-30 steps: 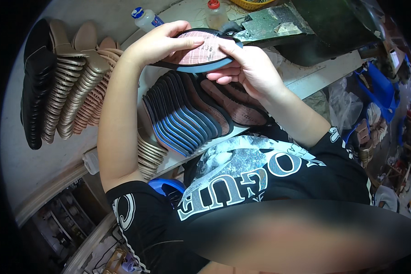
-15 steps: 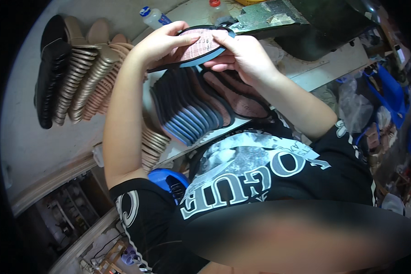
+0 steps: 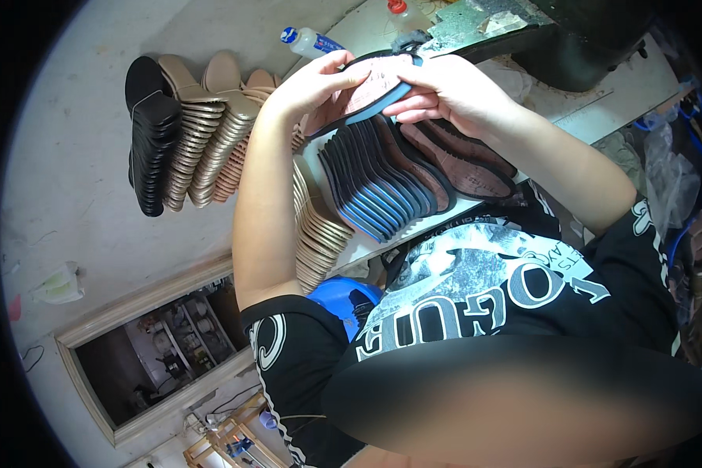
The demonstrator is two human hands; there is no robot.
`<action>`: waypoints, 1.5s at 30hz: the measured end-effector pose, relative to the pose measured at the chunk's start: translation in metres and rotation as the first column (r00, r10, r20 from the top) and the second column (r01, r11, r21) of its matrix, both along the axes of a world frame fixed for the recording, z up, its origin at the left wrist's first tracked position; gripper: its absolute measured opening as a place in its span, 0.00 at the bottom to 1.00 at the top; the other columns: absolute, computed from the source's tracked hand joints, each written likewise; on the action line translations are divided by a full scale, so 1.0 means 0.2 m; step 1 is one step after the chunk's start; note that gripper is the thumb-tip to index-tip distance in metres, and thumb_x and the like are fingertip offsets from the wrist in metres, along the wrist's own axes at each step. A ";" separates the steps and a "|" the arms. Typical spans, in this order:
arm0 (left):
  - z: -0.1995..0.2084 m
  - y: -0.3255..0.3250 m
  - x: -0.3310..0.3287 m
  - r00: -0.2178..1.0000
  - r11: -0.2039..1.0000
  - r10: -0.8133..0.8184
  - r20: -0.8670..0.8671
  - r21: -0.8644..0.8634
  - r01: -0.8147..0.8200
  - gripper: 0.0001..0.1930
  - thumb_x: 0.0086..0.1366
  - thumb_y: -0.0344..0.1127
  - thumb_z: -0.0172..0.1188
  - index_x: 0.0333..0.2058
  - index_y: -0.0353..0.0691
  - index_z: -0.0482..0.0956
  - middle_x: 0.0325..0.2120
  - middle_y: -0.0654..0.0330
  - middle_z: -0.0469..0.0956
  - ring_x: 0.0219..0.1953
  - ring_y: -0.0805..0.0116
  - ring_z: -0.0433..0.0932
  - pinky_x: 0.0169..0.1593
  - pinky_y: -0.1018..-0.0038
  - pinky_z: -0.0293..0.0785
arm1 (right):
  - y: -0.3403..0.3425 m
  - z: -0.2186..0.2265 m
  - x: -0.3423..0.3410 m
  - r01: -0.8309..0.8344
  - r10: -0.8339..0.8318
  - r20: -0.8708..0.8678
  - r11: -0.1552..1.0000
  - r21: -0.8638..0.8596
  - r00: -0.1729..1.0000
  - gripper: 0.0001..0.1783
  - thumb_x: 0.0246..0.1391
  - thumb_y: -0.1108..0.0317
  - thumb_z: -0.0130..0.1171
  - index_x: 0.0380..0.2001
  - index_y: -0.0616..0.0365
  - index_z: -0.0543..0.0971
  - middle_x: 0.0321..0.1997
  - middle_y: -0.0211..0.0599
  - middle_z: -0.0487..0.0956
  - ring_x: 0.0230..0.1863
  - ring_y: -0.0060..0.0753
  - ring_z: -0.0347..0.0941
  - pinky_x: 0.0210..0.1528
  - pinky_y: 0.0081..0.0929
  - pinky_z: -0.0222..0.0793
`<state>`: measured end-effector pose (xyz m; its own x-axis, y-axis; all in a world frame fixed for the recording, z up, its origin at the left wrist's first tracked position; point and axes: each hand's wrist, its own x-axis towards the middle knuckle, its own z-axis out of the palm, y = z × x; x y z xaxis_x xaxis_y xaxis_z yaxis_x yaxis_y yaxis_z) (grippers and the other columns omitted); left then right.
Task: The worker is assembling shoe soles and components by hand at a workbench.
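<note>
Between my two hands, over the white worktable, is an insole point(image 3: 373, 93) with a pink printed top, a black rim and a blue edge. My left hand point(image 3: 313, 84) is closed on one end, thumb on the pink face. At the other end my right hand point(image 3: 454, 87) pinches it, thumb on top and fingers underneath. Just below stands a tight row of similar dark insoles point(image 3: 382, 187) with bluish edges. A few pink-topped insoles point(image 3: 460, 164) lie at its right end, under my right forearm.
Left of my left arm are stacks of black soles point(image 3: 154, 140), gold-beige soles point(image 3: 193, 129) and pinkish ones. Beyond my hands stand a blue-capped bottle point(image 3: 312, 43), a red-capped bottle point(image 3: 407, 15) and a worn green metal plate point(image 3: 487, 22). A blue plastic seat point(image 3: 337, 298) is beside me.
The whole scene has shifted rightward in the picture as my head turned. Both hands keep hold of the insole, which now shows a little more tilted.
</note>
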<state>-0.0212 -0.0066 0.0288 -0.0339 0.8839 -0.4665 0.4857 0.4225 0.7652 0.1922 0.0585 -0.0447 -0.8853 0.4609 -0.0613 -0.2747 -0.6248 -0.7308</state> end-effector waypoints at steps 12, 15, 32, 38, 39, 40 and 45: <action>-0.03 -0.11 0.18 0.949 0.937 0.308 0.072 -0.194 -0.289 0.23 0.58 0.51 0.61 0.37 0.33 0.77 0.27 0.55 0.78 0.24 0.68 0.78 0.26 0.73 0.75 | 0.04 0.00 0.02 -0.024 0.003 0.149 0.990 0.140 0.989 0.17 0.56 0.59 0.57 0.42 0.61 0.76 0.32 0.35 0.81 0.34 0.24 0.80 0.38 0.26 0.78; -0.05 -0.12 0.25 0.917 0.917 0.367 0.153 -0.224 -0.330 0.28 0.58 0.55 0.60 0.34 0.28 0.77 0.23 0.49 0.78 0.19 0.62 0.79 0.25 0.72 0.79 | 0.05 0.04 0.08 -0.104 0.048 0.227 0.965 0.241 0.973 0.17 0.55 0.60 0.59 0.41 0.62 0.76 0.31 0.32 0.79 0.32 0.20 0.78 0.37 0.24 0.77; -0.08 -0.13 0.31 0.827 0.865 0.502 0.254 -0.114 -0.489 0.15 0.54 0.40 0.68 0.29 0.36 0.75 0.16 0.63 0.76 0.17 0.75 0.76 0.22 0.78 0.77 | 0.06 -0.06 0.12 -0.130 0.019 0.300 0.926 0.353 0.954 0.15 0.53 0.61 0.61 0.35 0.64 0.80 0.31 0.28 0.78 0.29 0.15 0.70 0.32 0.14 0.66; -0.12 -0.11 0.27 0.787 0.808 0.586 0.194 -0.068 -0.585 0.15 0.54 0.42 0.68 0.23 0.41 0.72 0.13 0.68 0.72 0.13 0.80 0.71 0.22 0.79 0.77 | -0.12 0.01 0.38 -0.301 0.267 0.360 0.953 0.043 0.894 0.18 0.53 0.60 0.60 0.35 0.70 0.76 0.29 0.40 0.79 0.29 0.26 0.79 0.29 0.19 0.75; -0.11 -0.10 0.28 0.791 0.813 0.579 0.199 -0.071 -0.578 0.15 0.54 0.42 0.68 0.23 0.41 0.72 0.13 0.68 0.72 0.13 0.80 0.71 0.22 0.79 0.77 | -0.15 -0.01 0.41 -0.313 0.301 0.329 0.950 -0.015 0.895 0.18 0.54 0.61 0.59 0.35 0.70 0.76 0.30 0.42 0.80 0.30 0.28 0.80 0.29 0.20 0.76; -0.10 -0.09 0.28 0.788 0.815 0.573 0.227 -0.053 -0.577 0.15 0.54 0.42 0.68 0.22 0.41 0.72 0.13 0.68 0.72 0.13 0.80 0.71 0.22 0.79 0.77 | -0.16 0.01 0.42 -0.275 0.267 0.303 0.961 -0.016 0.915 0.18 0.55 0.61 0.58 0.34 0.70 0.76 0.29 0.46 0.80 0.26 0.29 0.80 0.27 0.17 0.75; -0.10 -0.04 0.25 0.776 0.793 0.598 0.201 -0.011 -0.609 0.16 0.55 0.45 0.68 0.21 0.42 0.72 0.12 0.68 0.71 0.11 0.81 0.69 0.21 0.79 0.76 | -0.17 -0.03 0.35 -0.198 0.197 0.249 0.980 -0.022 0.948 0.19 0.55 0.61 0.57 0.32 0.72 0.76 0.24 0.47 0.80 0.22 0.29 0.79 0.25 0.16 0.73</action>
<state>0.0283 -0.0151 0.0090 -0.4874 0.7338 -0.4733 -0.0072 0.5386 0.8425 0.2621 0.0240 -0.0497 -0.9154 0.2790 -0.2900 0.0445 -0.6459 -0.7621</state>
